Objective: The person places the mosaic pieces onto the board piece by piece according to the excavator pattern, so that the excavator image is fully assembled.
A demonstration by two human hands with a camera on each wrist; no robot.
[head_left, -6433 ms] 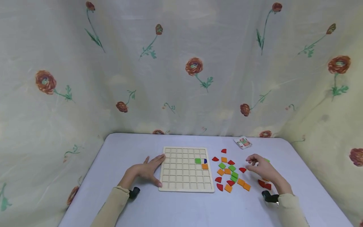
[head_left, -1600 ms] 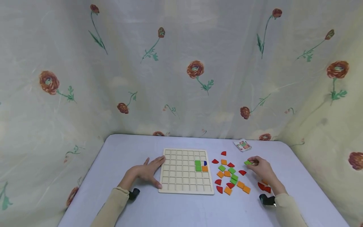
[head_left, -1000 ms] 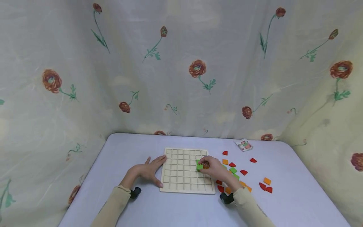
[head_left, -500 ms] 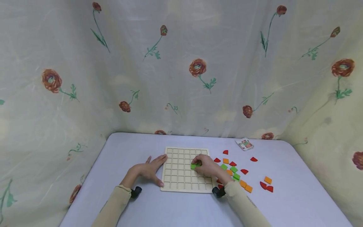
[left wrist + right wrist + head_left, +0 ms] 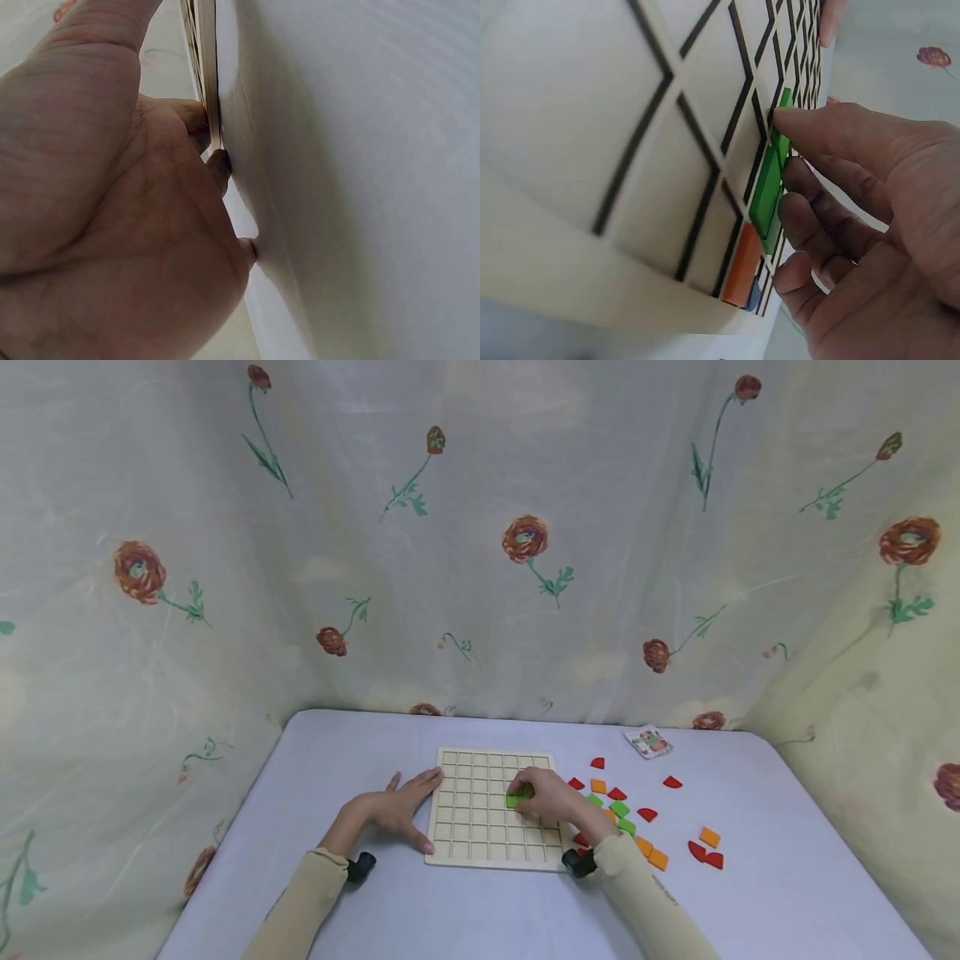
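Left grip: the left hand lies flat on the worktop with fingers straight and spread, touching the left edge of the grid board; it holds nothing. In the left wrist view the fingertips meet the board's edge.
Right grip: the right hand rests over the right half of the board, its fingers bent down onto a green tile. The right wrist view shows the fingertips pressing on the tile's edge; whether the thumb pinches it cannot be told.
Green tile: it sits in the board's cells, right of the middle, in the upper half, in line with other green tiles.
Board: near the front edge of the worktop, at its middle. An orange tile and a blue piece sit in cells next to the green row.
Loose tiles: red, orange and green tiles lie scattered on the worktop just right of the board; an orange and two red ones lie farther toward the right edge.
Card: a small printed card lies near the back right corner.
Backdrop: a flowered cloth hangs behind the worktop.
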